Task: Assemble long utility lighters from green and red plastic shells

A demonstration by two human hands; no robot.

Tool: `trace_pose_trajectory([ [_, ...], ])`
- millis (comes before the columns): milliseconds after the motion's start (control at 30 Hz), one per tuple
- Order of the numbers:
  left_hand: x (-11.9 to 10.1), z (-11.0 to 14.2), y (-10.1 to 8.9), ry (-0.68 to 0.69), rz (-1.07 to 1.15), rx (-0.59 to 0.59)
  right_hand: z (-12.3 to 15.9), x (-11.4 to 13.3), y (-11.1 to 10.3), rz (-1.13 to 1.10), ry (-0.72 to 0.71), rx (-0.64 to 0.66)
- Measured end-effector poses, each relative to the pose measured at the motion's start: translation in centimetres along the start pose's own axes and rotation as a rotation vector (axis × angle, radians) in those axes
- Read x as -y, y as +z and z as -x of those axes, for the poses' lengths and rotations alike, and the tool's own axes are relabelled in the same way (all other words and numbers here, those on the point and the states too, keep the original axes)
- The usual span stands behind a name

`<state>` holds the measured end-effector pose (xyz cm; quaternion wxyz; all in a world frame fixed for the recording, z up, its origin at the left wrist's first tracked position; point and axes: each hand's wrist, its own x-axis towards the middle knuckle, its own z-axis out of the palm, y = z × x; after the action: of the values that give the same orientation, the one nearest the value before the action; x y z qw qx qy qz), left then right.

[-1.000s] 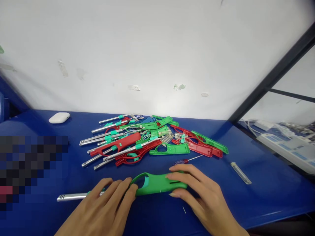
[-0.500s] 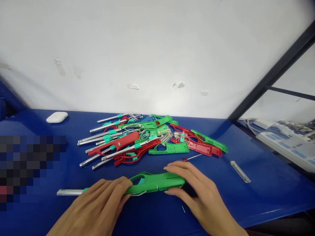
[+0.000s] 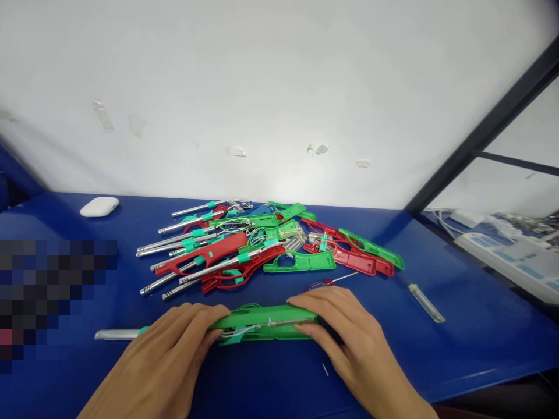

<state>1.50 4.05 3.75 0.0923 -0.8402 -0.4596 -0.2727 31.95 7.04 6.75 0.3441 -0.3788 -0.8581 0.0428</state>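
Observation:
A green long-nosed gas lighter [image 3: 266, 317] lies level across the front of the table, held between both hands. Its casing halves are parted along the near side, and white wires and a clear inner part show in the gap. The silver metal tube sticks out to the left. My left hand [image 3: 161, 355] is closed round the front of the casing, hiding where tube and handle meet. With thumb and fingers, my right hand [image 3: 353, 343] grips the rear end of the handle.
Behind the hands is a pile of lighter parts: silver tubes [image 3: 192, 235], red casings [image 3: 222, 253] and green casings [image 3: 305, 262]. A screwdriver [image 3: 325, 283], a clear fuel tank [image 3: 425, 302], a small pin [image 3: 325, 369] and a white case [image 3: 99, 206] lie around on the blue table [image 3: 471, 355].
The lighter has been rolled in my hands, so its opened seam with wires now faces me instead of the outer green shell. Both hands keep their hold.

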Motion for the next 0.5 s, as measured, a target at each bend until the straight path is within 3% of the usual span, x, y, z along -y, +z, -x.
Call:
trace_pose_trajectory([
  [200, -0.7, -0.3, -0.1, -0.013, -0.072, -0.046, 0.5, -0.1, 0.2, -0.011, 0.045, -0.033],
  [367, 0.1, 0.8, 0.4, 0.033, -0.216, 0.026, 0.6, 0.0, 0.2, -0.02, 0.043, -0.047],
  [500, 0.6, 1.4, 0.5, 0.072, -0.228, 0.001, 0.5, 0.0, 0.2, -0.043, 0.018, -0.064],
])
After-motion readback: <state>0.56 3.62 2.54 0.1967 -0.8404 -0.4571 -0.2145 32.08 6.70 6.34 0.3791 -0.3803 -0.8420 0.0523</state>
